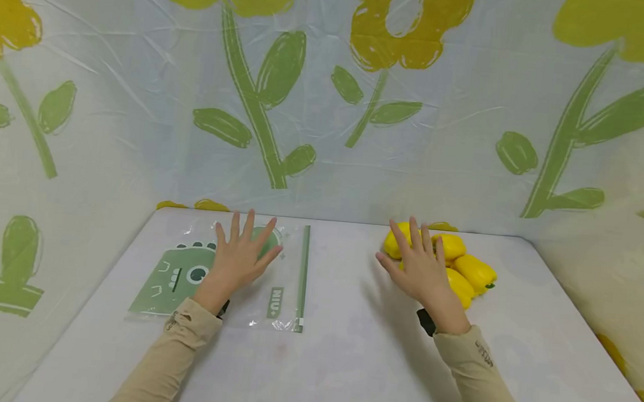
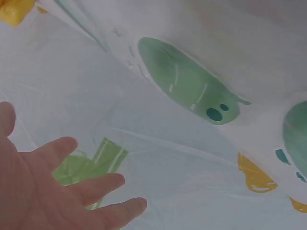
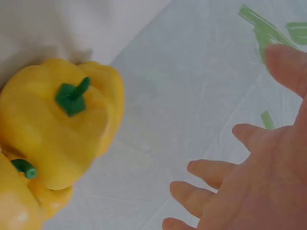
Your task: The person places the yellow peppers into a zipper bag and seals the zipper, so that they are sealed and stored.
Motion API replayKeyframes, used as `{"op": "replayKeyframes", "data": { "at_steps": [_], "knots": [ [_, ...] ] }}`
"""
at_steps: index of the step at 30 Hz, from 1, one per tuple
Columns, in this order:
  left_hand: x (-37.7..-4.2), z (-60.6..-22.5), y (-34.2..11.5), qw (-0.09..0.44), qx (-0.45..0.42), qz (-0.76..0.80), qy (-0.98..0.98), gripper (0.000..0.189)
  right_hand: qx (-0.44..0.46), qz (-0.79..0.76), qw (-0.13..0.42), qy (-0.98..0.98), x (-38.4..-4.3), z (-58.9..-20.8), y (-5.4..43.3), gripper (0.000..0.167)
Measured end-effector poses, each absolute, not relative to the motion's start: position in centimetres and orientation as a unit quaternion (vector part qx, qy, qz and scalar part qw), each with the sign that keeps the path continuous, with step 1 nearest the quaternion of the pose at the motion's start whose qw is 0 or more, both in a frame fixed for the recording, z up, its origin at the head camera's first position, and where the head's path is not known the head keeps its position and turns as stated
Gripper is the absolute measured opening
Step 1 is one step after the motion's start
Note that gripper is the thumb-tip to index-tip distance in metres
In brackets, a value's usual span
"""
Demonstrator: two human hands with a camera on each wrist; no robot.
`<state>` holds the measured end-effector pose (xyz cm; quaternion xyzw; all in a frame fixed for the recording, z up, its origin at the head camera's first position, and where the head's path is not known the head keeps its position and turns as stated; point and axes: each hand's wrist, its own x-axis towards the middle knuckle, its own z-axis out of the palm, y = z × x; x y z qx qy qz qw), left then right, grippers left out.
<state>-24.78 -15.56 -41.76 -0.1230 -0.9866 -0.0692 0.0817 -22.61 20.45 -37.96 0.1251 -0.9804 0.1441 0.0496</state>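
In the head view my left hand (image 1: 238, 259) hovers with spread fingers above a clear zip bag (image 1: 287, 265) printed with a green monster. The bag lies flat on the left of the table, its green slider edge to the right. My right hand (image 1: 420, 270), fingers also spread, is over a cluster of several yellow bell peppers (image 1: 473, 273) and hides part of them. Green stems show on the peppers (image 3: 53, 124) in the right wrist view. Neither hand holds anything. The left wrist view shows my left hand (image 2: 72, 196) apart from the bag (image 2: 187, 81).
A white table (image 1: 330, 368) stretches beneath both hands. Behind it and along the sides hangs a pale sheet (image 1: 453, 142) printed with yellow flowers and green stems. The table's far edge meets this sheet just beyond the peppers.
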Motion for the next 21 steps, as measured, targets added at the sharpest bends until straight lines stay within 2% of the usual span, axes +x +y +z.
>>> {"op": "replayKeyframes", "data": {
  "at_steps": [6,11,16,21],
  "knots": [
    [-25.0,-41.0,-14.3,0.130,-0.151,-0.074,-0.977,0.056,0.155,0.190,0.056,-0.968,-23.0,-36.4,19.8,0.081],
    [-24.9,-41.0,-12.4,0.156,-0.172,-0.070,-0.970,0.040,0.169,0.262,0.054,-0.949,-23.5,-35.6,18.4,0.075],
    [-24.7,-41.9,-10.0,0.110,-0.172,-0.054,-0.977,0.040,0.170,0.358,0.033,-0.918,-24.1,-35.4,16.3,0.067],
    [-24.5,-43.0,-8.0,0.018,-0.146,-0.044,-0.988,0.046,0.176,0.413,0.024,-0.893,-24.9,-36.8,13.9,0.053]
  ]
}}
